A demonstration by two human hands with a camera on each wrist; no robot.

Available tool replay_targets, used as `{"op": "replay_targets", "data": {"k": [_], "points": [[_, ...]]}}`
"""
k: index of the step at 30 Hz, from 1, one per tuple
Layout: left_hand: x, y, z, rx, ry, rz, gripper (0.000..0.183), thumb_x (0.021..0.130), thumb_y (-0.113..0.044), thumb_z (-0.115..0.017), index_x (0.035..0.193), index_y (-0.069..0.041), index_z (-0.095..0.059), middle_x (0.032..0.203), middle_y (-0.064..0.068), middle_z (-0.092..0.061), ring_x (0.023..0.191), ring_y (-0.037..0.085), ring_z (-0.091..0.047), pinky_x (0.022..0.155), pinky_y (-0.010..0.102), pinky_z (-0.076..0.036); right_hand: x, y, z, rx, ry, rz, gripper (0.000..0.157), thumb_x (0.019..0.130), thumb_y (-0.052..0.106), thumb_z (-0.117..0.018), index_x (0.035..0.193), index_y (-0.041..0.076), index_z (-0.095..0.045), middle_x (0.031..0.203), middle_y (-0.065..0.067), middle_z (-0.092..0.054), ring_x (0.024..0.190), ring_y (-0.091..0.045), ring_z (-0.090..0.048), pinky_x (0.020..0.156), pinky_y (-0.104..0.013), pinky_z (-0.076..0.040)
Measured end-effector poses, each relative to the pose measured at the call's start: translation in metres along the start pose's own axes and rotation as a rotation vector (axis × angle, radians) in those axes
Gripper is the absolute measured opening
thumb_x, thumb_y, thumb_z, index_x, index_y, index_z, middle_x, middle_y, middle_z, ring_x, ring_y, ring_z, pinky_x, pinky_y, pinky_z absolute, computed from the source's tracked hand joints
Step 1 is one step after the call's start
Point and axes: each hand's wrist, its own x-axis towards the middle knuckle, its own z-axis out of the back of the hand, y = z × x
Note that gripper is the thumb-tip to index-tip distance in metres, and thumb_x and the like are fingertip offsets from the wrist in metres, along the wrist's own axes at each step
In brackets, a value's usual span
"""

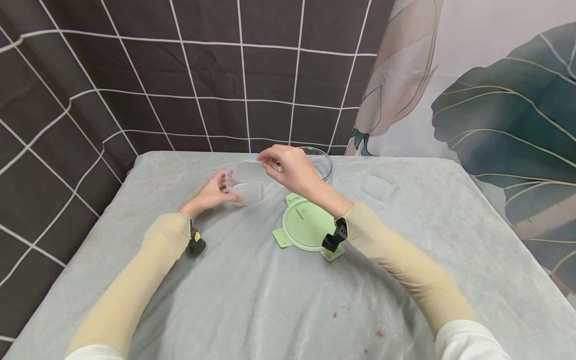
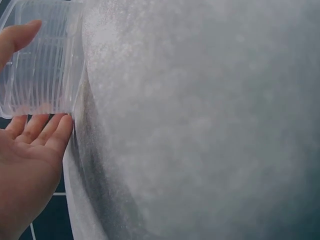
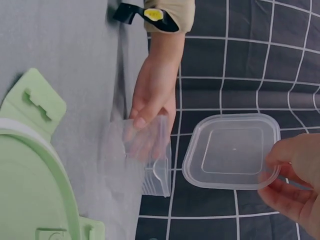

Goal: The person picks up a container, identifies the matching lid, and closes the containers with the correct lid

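My left hand (image 1: 209,194) grips a small clear plastic container (image 1: 248,194) over the back left of the table. In the left wrist view the ribbed container (image 2: 47,75) sits between my thumb and the fingers along its lower edge. My right hand (image 1: 294,167) pinches a translucent lid (image 3: 232,150) by its edge, thumb on one face and fingers on the other. The lid is raised just beyond the container, apart from it in the right wrist view. Under my right forearm lies a round green lid (image 1: 310,225) with flaps around its rim.
A round glass bowl (image 1: 327,167) stands at the table's back edge, partly hidden by my right hand. Another clear, flat piece of plastic (image 1: 378,188) lies to its right. Grey cloth (image 1: 234,300) covers the table, and a dark gridded curtain (image 1: 216,70) hangs behind it.
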Motion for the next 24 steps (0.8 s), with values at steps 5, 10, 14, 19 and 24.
{"op": "replay_targets", "data": {"k": [5, 10, 14, 19, 24], "points": [[0.012, 0.019, 0.0, 0.002, -0.02, -0.039, 0.085, 0.073, -0.006, -0.071, 0.138, -0.001, -0.017, 0.139, 0.019, -0.033, 0.131, 0.032, -0.033, 0.112, 0.042, -0.026, 0.003, -0.003, -0.006, -0.02, -0.019, 0.02, 0.018, 0.082, 0.01, -0.057, 0.096, 0.015, -0.068, 0.09, 0.004, -0.068, 0.079, -0.007, -0.059, 0.07, -0.02, -0.048], [0.013, 0.023, 0.0, -0.005, -0.028, -0.061, 0.081, 0.073, -0.004, -0.07, 0.136, -0.001, -0.019, 0.139, 0.019, -0.033, 0.13, 0.033, -0.034, 0.112, 0.043, -0.026, 0.007, -0.005, -0.014, -0.042, -0.069, 0.055, 0.018, 0.081, 0.01, -0.058, 0.095, 0.015, -0.068, 0.087, 0.005, -0.067, 0.079, -0.007, -0.059, 0.072, -0.022, -0.048], [0.014, 0.023, 0.0, -0.003, -0.029, -0.058, 0.081, 0.073, -0.005, -0.071, 0.136, -0.002, -0.02, 0.14, 0.019, -0.032, 0.13, 0.032, -0.034, 0.112, 0.043, -0.026, 0.01, -0.006, -0.023, -0.061, -0.099, 0.073, 0.017, 0.08, 0.009, -0.058, 0.093, 0.015, -0.068, 0.084, 0.005, -0.067, 0.078, -0.007, -0.06, 0.072, -0.022, -0.048], [0.014, 0.023, 0.0, 0.0, -0.027, -0.048, 0.083, 0.073, -0.007, -0.072, 0.137, -0.005, -0.02, 0.141, 0.017, -0.032, 0.13, 0.031, -0.035, 0.111, 0.043, -0.027, 0.014, -0.005, -0.03, -0.103, -0.099, 0.075, 0.016, 0.079, 0.01, -0.059, 0.092, 0.014, -0.068, 0.084, 0.005, -0.068, 0.081, -0.009, -0.061, 0.073, -0.024, -0.049], [0.012, 0.021, 0.0, 0.009, -0.024, -0.054, 0.085, 0.073, -0.008, -0.072, 0.139, -0.004, -0.019, 0.141, 0.017, -0.033, 0.128, 0.032, -0.036, 0.109, 0.045, -0.029, 0.018, -0.008, -0.038, -0.156, -0.107, 0.091, 0.015, 0.078, 0.009, -0.059, 0.09, 0.014, -0.068, 0.084, 0.004, -0.068, 0.082, -0.012, -0.059, 0.073, -0.024, -0.05]]}}
